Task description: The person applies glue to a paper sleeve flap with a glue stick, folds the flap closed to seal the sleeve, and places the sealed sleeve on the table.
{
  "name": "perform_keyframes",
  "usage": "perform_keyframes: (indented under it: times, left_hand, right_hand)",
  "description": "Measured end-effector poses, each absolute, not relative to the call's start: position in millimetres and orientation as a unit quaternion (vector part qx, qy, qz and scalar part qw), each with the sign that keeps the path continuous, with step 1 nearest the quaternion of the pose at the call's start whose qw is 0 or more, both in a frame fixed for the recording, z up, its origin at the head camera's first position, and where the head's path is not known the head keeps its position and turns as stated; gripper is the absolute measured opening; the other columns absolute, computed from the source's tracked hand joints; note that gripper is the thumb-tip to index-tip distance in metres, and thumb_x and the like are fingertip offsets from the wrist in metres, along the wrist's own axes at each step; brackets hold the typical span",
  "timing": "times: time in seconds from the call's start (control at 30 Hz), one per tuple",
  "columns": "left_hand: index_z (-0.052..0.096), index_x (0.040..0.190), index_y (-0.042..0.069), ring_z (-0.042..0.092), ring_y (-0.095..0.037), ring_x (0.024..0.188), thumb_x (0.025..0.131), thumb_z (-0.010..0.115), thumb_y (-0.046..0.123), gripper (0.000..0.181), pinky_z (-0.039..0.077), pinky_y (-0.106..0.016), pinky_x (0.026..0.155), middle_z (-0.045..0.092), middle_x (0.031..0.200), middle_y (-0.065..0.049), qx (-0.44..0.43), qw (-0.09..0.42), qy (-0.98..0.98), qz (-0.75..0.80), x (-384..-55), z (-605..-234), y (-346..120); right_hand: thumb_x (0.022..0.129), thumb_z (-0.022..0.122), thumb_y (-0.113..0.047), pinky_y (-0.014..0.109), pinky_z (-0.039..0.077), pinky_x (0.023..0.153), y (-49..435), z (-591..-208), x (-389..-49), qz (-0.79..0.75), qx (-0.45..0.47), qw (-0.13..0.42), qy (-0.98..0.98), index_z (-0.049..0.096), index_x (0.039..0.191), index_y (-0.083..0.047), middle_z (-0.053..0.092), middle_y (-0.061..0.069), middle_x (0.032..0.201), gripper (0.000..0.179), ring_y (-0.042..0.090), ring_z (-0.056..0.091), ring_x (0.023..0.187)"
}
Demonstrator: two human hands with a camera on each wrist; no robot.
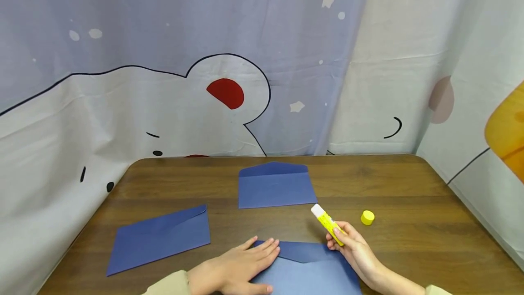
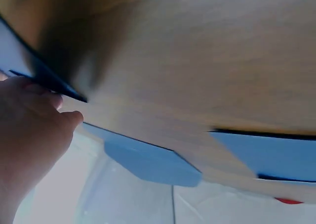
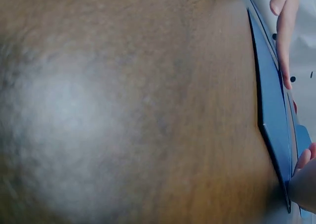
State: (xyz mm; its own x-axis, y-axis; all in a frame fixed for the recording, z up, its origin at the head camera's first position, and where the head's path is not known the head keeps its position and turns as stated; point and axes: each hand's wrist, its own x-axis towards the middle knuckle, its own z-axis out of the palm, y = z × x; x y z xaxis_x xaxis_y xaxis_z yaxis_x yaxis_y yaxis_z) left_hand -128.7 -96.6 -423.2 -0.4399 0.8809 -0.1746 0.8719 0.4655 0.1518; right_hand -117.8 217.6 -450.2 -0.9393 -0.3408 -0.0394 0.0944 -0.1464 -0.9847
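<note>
A blue envelope (image 1: 311, 279) lies at the table's near edge, a darker strip with an angled lower edge along its far side. My left hand (image 1: 245, 265) rests flat on its left part, fingers stretched out. Over its right far corner, my right hand (image 1: 356, 249) grips a yellow glue stick (image 1: 329, 226) between thumb and fingers. The stick tilts up to the left, its white end bare. Its yellow cap (image 1: 367, 217) sits on the table beyond the right hand. In the right wrist view the glue stick is out of sight.
Two more blue envelopes lie on the wooden table (image 1: 409, 185): one (image 1: 163, 240) at the left, and one (image 1: 276, 190) farther back with its flap spread away from me. A printed curtain (image 1: 303, 58) hangs behind the table and along its sides.
</note>
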Motion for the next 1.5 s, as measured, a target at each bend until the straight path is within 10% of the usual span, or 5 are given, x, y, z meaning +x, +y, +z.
perform_keyframes:
  times: [0.3, 0.67, 0.87, 1.2, 1.5]
  left_hand:
    - [0.032, 0.150, 0.008, 0.030, -0.019, 0.144, 0.098, 0.026, 0.060, 0.074, 0.034, -0.040, 0.112, 0.031, 0.156, -0.009, 0.527, 0.033, 0.849, -0.022, -123, -436, -104]
    - [0.063, 0.123, 0.009, 0.056, -0.013, 0.111, 0.087, 0.053, 0.049, 0.054, 0.049, -0.022, 0.090, 0.059, 0.128, -0.002, 0.545, -0.203, 0.806, -0.111, -125, -442, -87]
    - [0.053, 0.137, 0.016, 0.056, -0.009, 0.094, 0.085, 0.056, 0.041, 0.057, 0.047, -0.015, 0.056, 0.059, 0.125, 0.006, 0.548, -0.161, 0.813, -0.113, -125, -439, -67]
    - [0.059, 0.131, 0.016, 0.052, -0.005, 0.099, 0.087, 0.049, 0.047, 0.055, 0.050, -0.018, 0.076, 0.059, 0.124, 0.006, 0.574, -0.237, 0.762, -0.183, -121, -445, -56]
    - [0.056, 0.132, 0.008, 0.056, -0.007, 0.101, 0.079, 0.060, 0.042, 0.063, 0.050, -0.014, 0.076, 0.062, 0.120, 0.002, 0.579, -0.163, 0.797, -0.057, -125, -445, -53]
  right_hand:
    - [0.104, 0.038, -0.017, 0.019, 0.047, 0.083, 216, -451, -120, -0.719, -0.094, 0.163, 0.669, 0.042, 0.117, -0.010, 0.054, 0.000, 0.098, 0.016, 0.006, 0.056, 0.089]
    - [0.102, 0.042, -0.022, 0.018, 0.046, 0.081, 212, -438, -129, -0.682, -0.048, 0.209, 0.699, 0.037, 0.122, 0.003, 0.052, 0.001, 0.096, 0.032, 0.007, 0.055, 0.087]
    - [0.103, 0.041, -0.024, 0.018, 0.046, 0.083, 212, -436, -129, -0.673, -0.041, 0.226, 0.703, 0.033, 0.125, 0.004, 0.052, 0.002, 0.099, 0.036, 0.009, 0.054, 0.091]
    - [0.103, 0.042, -0.024, 0.018, 0.046, 0.083, 210, -436, -126, -0.674, -0.045, 0.220, 0.703, 0.035, 0.123, 0.002, 0.052, 0.001, 0.098, 0.034, 0.008, 0.054, 0.090]
    - [0.103, 0.042, -0.023, 0.019, 0.046, 0.082, 211, -437, -128, -0.674, -0.044, 0.215, 0.705, 0.034, 0.123, 0.003, 0.053, 0.002, 0.098, 0.034, 0.008, 0.054, 0.090]
